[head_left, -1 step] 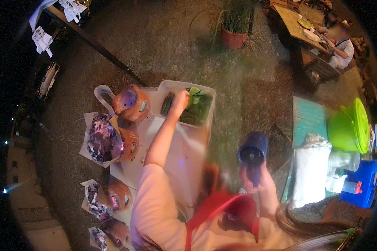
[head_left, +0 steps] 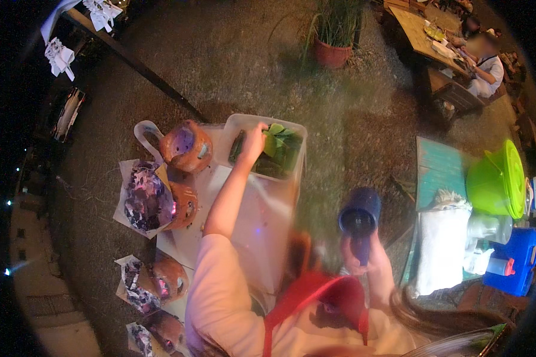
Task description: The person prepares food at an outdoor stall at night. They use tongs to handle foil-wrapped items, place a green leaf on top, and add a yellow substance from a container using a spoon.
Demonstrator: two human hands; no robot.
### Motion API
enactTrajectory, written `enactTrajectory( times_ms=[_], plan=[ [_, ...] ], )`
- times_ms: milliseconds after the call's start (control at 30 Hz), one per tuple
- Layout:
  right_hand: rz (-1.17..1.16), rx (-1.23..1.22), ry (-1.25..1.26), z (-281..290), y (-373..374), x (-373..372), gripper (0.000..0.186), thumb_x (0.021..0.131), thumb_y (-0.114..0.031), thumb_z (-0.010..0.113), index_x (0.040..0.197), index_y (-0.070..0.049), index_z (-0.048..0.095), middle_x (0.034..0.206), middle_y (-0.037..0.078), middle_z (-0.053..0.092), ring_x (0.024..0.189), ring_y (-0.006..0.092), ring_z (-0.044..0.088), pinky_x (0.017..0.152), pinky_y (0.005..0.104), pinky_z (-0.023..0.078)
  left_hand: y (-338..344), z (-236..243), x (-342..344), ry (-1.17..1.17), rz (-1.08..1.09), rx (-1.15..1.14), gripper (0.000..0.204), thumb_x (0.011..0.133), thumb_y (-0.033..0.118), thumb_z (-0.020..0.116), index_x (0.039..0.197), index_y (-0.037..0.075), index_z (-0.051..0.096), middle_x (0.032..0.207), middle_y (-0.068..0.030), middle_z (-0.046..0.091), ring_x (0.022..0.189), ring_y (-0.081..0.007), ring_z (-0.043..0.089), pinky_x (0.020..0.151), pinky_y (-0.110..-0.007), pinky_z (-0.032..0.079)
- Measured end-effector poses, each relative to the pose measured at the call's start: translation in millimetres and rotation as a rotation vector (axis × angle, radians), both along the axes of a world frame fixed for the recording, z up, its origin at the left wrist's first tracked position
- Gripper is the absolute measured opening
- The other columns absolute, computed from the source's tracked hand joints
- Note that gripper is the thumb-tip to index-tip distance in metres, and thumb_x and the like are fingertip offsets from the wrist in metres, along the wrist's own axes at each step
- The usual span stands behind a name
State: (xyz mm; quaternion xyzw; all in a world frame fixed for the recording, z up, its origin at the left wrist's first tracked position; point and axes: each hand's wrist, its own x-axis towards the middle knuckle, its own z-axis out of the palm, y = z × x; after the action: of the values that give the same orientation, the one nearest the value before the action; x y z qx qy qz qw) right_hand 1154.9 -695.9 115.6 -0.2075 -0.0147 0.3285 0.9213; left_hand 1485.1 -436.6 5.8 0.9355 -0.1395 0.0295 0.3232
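Two hands are working here, and the clear tub (head_left: 238,122) of green leaves (head_left: 278,150) is the landmark for everything else. Far left of the tub, paper-wrapped bundles (head_left: 144,199) are lying along the edge of the white tabletop (head_left: 262,220), and just left of the tub a clay pot (head_left: 186,146) is sitting tilted beside a pale jug handle (head_left: 144,132). The left hand (head_left: 254,143) is reaching forward into the tub, fingers curled down among the leaves at its left side; it is touching them and seems to be closing on a few, though I cannot tell how firm the hold is. The leaves are lying right under and just right of that hand, and the tub's long side is running left to right across the reach. Well right of the tub and nearer the body, the right hand (head_left: 363,256) is wrapping closed around a dark blue cup (head_left: 359,217), holding it upright in the air with its mouth facing up. The left hand is clearly the nearer one to the leaves. Further right, a white cloth (head_left: 441,244) and a green lidded bowl (head_left: 497,178) are sitting on a teal stand (head_left: 438,166).
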Motion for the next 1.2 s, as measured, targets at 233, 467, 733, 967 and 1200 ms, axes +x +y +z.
enactTrajectory(
  times_ms=[233,467,733,967,1200],
  plan=[
    [-0.049,0.114,0.150,-9.5,2.7,-5.8,0.074,0.075,-0.072,0.035,0.100,-0.004,0.051,0.051,0.006,0.042,0.030,0.0099,0.030,0.027,0.0221,0.022,-16.8,22.1,-33.3,0.022,-0.313,0.523,0.023,0.074,0.017,0.056,0.093,0.008,0.066,0.099,-0.0128,0.061,0.091,-0.0292,0.059,0.078,-0.038,0.048],
    [-0.070,0.078,0.202,-9.6,-1.1,-15.0,0.074,0.074,-0.073,0.035,0.098,-0.004,0.050,0.050,0.005,0.041,0.030,0.0103,0.030,0.027,0.0230,0.023,-40.1,-3.7,-40.6,0.244,-0.107,0.794,0.032,0.076,0.032,0.063,0.093,0.005,0.064,0.100,-0.0128,0.062,0.103,-0.0272,0.055,0.088,-0.043,0.042],
    [-0.162,0.043,0.022,-17.7,-9.4,-23.8,0.075,0.072,-0.074,0.036,0.096,-0.004,0.050,0.050,0.006,0.041,0.029,0.0113,0.029,0.026,0.0241,0.022,0.1,34.7,-14.1,-0.154,-0.049,0.383,0.013,0.074,0.016,0.059,0.078,0.006,0.067,0.076,-0.0150,0.063,0.075,-0.0304,0.062,0.070,-0.039,0.049],
    [-0.168,0.119,0.139,-11.8,-8.3,-42.6,0.074,0.073,-0.072,0.038,0.097,-0.003,0.049,0.050,0.007,0.041,0.029,0.0121,0.031,0.026,0.0241,0.024,-36.1,7.9,-41.2,0.193,-0.145,0.546,0.035,0.072,0.029,0.069,0.093,0.001,0.062,0.092,-0.0200,0.062,0.087,-0.0313,0.061,0.075,-0.039,0.049],
    [-0.106,0.020,0.001,-3.5,-11.4,-63.7,0.075,0.072,-0.070,0.044,0.098,-0.001,0.049,0.052,0.006,0.042,0.031,0.0103,0.032,0.027,0.0222,0.024,-42.4,-14.0,-23.3,0.175,0.004,0.666,0.021,0.077,0.017,0.061,0.089,0.000,0.063,0.095,-0.0190,0.062,0.092,-0.0327,0.060,0.076,-0.041,0.050]
  ],
)
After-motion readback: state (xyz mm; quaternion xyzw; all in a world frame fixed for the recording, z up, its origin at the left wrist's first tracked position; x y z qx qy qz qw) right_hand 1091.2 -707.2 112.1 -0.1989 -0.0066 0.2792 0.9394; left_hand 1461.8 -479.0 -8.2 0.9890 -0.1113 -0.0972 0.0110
